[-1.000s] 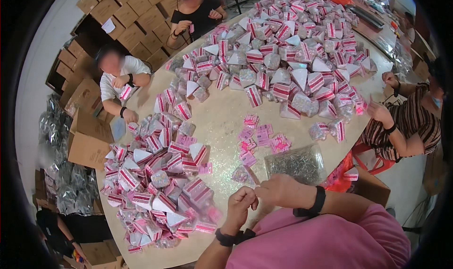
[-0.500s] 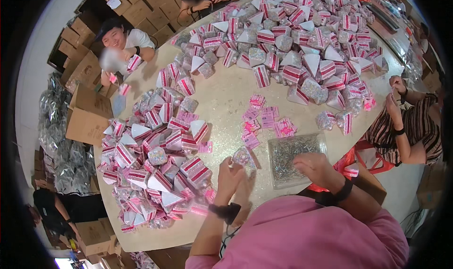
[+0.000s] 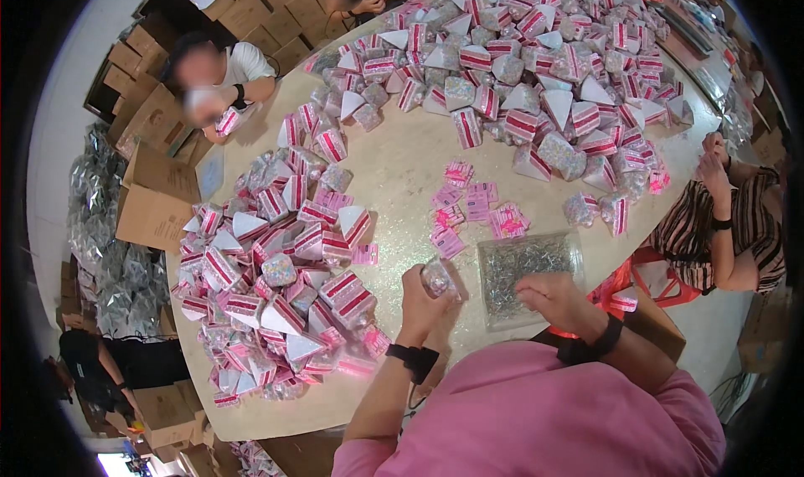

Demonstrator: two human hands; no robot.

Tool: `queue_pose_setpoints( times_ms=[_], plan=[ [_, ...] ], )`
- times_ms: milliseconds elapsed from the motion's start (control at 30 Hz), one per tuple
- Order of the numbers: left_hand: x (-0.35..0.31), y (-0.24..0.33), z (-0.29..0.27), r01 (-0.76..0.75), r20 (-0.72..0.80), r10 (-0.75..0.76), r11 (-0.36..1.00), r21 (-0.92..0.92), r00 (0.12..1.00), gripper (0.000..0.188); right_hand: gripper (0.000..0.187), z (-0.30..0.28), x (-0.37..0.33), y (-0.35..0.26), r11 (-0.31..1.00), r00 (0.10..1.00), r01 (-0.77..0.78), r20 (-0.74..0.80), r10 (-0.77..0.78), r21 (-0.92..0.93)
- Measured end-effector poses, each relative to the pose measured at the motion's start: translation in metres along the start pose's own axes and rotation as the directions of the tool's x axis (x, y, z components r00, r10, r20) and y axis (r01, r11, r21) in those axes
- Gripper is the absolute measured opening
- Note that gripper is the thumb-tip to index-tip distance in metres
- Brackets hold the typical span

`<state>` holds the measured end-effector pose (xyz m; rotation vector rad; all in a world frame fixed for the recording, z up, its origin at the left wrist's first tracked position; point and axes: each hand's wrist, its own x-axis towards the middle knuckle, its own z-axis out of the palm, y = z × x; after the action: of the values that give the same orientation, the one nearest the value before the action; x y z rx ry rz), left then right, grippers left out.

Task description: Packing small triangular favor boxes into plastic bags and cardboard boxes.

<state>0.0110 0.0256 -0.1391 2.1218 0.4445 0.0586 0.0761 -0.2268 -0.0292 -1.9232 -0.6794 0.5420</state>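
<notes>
My left hand (image 3: 424, 306) is wrapped round a glittery, silvery cake-slice-shaped piece (image 3: 439, 278), which it keeps close to the table just left of a shallow clear tray (image 3: 576, 251). Small thin metal pieces (image 3: 523, 263), like pins, fill this tray. Over its near right corner is my right hand (image 3: 553, 299), fingers drawn together; anything in them is too small or hidden to name. Beyond both hands lie pink printed cards (image 3: 477, 201) and bright pink tags (image 3: 507, 221).
A heap of pink-and-white cake-slice pieces (image 3: 285, 272) lies at the left, with a larger heap (image 3: 536, 83) across the far side. Co-workers sit around the table (image 3: 394, 175). An open carton (image 3: 155, 196) stands at the left edge, and a red stool (image 3: 662, 276) at the right.
My left hand has moved slightly up and right, its fingers closing further round the glittery piece, which has turned. My right hand has shifted a little left. The far-left co-worker's head is lower.
</notes>
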Motion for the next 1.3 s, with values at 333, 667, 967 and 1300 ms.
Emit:
queue_pose_setpoints(
  times_ms=[333,667,967,1300],
  plan=[
    [-0.008,0.009,-0.008,0.229,0.027,-0.271,0.751,-0.619,0.962,0.060,0.017,0.019,0.037,-0.015,0.980,0.982,-0.152,0.136,0.134,0.130],
    [-0.038,0.085,-0.050,-0.060,-0.097,-0.041,0.535,-0.843,0.994,0.064,0.014,0.029,0.064,-0.069,0.818,0.919,-0.225,0.393,-0.001,0.529],
    [-0.058,0.088,-0.088,-0.046,-0.048,-0.001,0.280,-0.959,0.999,0.077,0.015,0.021,0.074,-0.104,0.873,0.947,-0.146,0.322,-0.013,0.465],
    [-0.067,0.107,-0.096,-0.164,-0.202,-0.103,0.298,-0.941,0.974,0.056,0.018,0.035,0.073,-0.141,0.838,0.838,0.539,0.151,-0.525,-0.079]
  ],
)
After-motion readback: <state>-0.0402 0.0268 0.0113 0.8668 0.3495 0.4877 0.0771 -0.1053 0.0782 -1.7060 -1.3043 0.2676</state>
